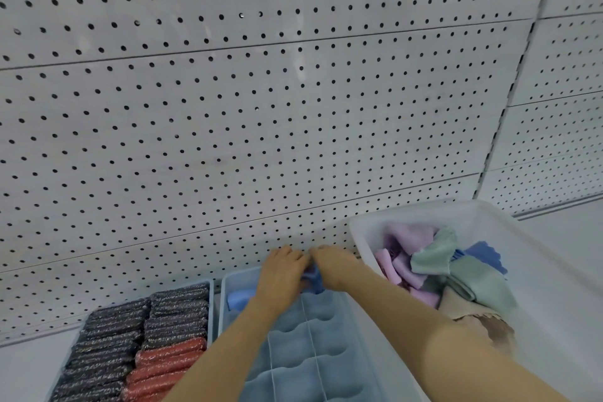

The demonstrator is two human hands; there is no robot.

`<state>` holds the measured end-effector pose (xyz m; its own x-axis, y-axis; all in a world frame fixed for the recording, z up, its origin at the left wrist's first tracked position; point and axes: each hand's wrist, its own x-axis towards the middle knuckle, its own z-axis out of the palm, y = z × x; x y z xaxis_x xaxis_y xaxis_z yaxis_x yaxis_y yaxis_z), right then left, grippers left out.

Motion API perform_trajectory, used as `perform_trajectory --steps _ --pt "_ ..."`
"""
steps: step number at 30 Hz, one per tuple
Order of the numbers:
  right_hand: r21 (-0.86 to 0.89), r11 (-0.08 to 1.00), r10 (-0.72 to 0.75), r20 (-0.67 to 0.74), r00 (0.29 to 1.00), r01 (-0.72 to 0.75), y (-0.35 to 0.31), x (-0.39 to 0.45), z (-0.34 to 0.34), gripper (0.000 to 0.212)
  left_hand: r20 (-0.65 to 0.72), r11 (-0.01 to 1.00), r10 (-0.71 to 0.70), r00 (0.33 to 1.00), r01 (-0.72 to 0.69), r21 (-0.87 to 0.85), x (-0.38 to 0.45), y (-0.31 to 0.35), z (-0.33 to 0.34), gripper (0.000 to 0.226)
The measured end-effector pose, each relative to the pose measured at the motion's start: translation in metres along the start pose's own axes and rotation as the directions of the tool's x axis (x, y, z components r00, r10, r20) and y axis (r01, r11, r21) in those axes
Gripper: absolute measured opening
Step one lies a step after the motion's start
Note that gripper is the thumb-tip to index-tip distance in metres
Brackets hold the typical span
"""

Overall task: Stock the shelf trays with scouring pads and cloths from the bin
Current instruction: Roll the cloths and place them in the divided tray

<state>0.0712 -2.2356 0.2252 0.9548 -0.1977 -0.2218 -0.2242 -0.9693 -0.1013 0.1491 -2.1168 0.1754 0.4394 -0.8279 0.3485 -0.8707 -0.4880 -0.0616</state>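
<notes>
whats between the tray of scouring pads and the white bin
In the head view, the blue divided tray lies between them; both hands, left and right, hold a blue cloth at its far end.

Both my bare forearms reach forward, side by side; my left hand (282, 274) and right hand (332, 266) meet fingertip to fingertip, fingers curled downward, pinching.
</notes>
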Motion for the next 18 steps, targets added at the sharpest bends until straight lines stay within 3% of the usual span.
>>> perform_trajectory --steps 4,7,12,15,18 --pt "-0.066 0.997 0.027 -0.103 0.994 -0.034 -0.001 -0.022 0.01 0.057 -0.019 0.999 -0.035 0.999 0.034 -0.041 0.004 0.008 0.0 0.035" --pt "-0.081 0.996 0.028 -0.18 0.983 -0.043 -0.003 -0.037 0.008 0.057 0.068 0.991 -0.082 0.994 0.089 -0.097 0.003 0.016 -0.004 0.022" --pt "-0.043 0.999 -0.023 -0.354 0.935 0.008 0.017 -0.089 -0.023 0.062 0.255 0.948 -0.192 0.948 0.246 -0.201 0.007 0.019 -0.009 0.04" --pt "-0.019 0.999 0.022 -0.403 0.915 -0.033 0.046 -0.116 -0.032 0.066 0.118 0.923 -0.221 0.968 0.247 -0.297 0.023 0.032 -0.037 0.033" --pt "0.032 0.991 0.132 -0.403 0.905 -0.13 0.084 -0.151 -0.037 0.062 -0.055 0.926 -0.141 0.988 0.113 -0.36 0.05 0.075 -0.069 0.025"
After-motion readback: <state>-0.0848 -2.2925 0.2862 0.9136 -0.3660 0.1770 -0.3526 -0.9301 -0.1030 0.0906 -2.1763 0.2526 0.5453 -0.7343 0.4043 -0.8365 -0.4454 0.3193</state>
